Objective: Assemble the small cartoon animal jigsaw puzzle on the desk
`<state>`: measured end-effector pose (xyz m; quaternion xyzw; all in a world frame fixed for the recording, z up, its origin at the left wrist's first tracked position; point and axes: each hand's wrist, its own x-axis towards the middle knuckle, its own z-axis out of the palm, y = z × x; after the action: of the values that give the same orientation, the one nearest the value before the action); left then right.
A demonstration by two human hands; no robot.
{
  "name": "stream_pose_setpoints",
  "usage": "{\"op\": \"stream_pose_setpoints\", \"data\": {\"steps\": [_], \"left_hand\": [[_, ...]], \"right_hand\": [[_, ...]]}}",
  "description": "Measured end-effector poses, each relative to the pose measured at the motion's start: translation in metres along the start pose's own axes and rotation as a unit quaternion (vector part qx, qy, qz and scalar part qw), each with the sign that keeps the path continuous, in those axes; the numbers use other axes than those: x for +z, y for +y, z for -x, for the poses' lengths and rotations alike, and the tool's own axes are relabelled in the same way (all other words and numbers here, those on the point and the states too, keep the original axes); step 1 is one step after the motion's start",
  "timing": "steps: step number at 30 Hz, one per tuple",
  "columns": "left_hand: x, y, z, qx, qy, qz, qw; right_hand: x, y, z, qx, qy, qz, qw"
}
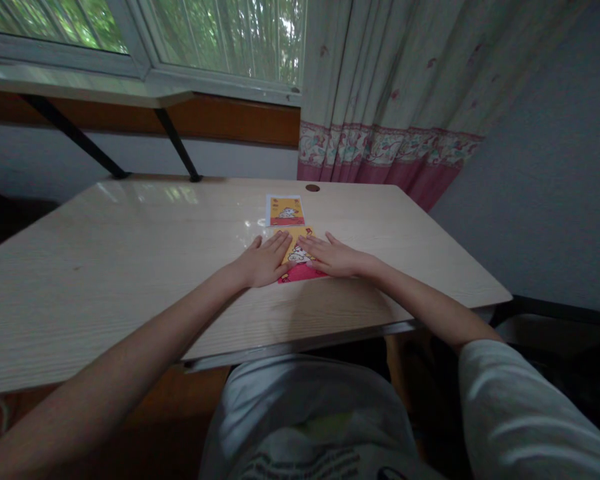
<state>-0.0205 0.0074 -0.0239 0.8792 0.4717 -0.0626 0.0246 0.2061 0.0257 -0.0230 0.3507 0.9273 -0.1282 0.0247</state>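
A yellow and pink card with a cartoon animal (298,257) lies flat on the light wooden table (130,267). My left hand (264,261) rests flat on its left side, fingers stretched out. My right hand (333,257) lies flat on its right side, fingers also stretched. Both hands cover parts of the card. A second, smaller card (285,211) with a white border and the same cartoon picture lies just beyond, untouched.
A round brown cable hole (313,188) sits near the table's far edge. A window with a ledge on black brackets (177,143) is behind the table. A flowered curtain with a pink hem (390,153) hangs at the far right. A grey wall stands to the right.
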Motion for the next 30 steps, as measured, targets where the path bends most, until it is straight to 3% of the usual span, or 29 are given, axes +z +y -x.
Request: {"op": "stream_pose_setpoints", "data": {"steps": [12, 16, 19, 24, 30], "left_hand": [[-0.015, -0.036, 0.007, -0.036, -0.068, 0.084, 0.993], [-0.015, -0.038, 0.008, -0.032, -0.062, 0.084, 0.994], [-0.012, -0.035, 0.006, -0.028, -0.042, 0.075, 0.996], [-0.006, -0.027, 0.003, -0.018, -0.006, 0.061, 0.998], [-0.005, -0.027, 0.005, -0.008, 0.018, 0.055, 0.998]], "right_hand": [[-0.004, 0.029, 0.001, 0.079, 0.002, -0.042, 0.996], [-0.007, 0.029, 0.004, 0.093, 0.002, -0.037, 0.995], [-0.010, 0.022, 0.006, 0.083, 0.027, -0.018, 0.996], [-0.011, -0.007, 0.005, 0.003, 0.085, 0.026, 0.996], [-0.006, -0.024, 0.011, 0.038, 0.081, 0.071, 0.993]]}}
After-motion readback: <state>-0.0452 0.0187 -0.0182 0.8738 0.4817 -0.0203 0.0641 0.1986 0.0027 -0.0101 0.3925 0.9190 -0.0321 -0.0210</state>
